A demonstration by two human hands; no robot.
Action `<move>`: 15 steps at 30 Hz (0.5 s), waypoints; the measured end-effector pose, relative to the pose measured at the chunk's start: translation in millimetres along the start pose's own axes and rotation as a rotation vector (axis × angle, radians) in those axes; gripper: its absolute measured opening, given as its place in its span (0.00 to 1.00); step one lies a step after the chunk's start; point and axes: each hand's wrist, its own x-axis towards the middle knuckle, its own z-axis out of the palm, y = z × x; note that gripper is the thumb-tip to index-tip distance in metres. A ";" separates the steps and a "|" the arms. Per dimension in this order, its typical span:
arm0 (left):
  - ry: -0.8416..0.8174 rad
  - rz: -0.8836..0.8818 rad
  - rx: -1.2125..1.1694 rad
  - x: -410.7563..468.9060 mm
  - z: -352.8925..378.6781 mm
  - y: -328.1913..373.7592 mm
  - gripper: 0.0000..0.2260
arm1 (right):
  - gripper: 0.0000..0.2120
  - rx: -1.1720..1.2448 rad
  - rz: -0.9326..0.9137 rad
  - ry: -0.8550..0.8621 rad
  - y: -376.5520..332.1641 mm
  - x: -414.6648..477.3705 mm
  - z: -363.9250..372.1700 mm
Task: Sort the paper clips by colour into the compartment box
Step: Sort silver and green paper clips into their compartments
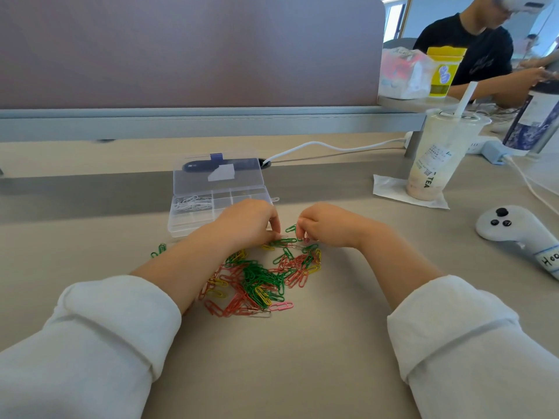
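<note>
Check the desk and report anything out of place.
A few green paper clips lie alone on the outer side of the left forearm, apart from the mixed pile. Nothing else stands out; the compartment box sits open, holding only white clips.

The table [302, 358] bears a heap of clips [257, 279], an open box [196, 213] just behind it. A napkin [390, 189], controller [514, 228] and cable [317, 145] lie rightward

Loose white fabric left sleeve [99, 337] and right sleeve [472, 337], thick bunched cuffs at forearm; left hand [248, 225], right hand [326, 225] bare.
</note>
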 end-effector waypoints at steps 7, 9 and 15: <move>-0.039 -0.027 -0.164 -5.6 -5.5 0.9 0.07 | 0.06 -0.048 -0.076 0.011 3.0 -4.6 -3.9; -0.053 -0.025 -0.245 -5.4 -7.0 0.9 0.06 | 0.05 -0.069 -0.068 -0.005 1.9 -5.1 -2.6; -0.109 -0.019 -0.443 -8.9 -9.3 -1.6 0.09 | 0.07 -0.127 -0.018 -0.071 -1.0 -4.5 0.5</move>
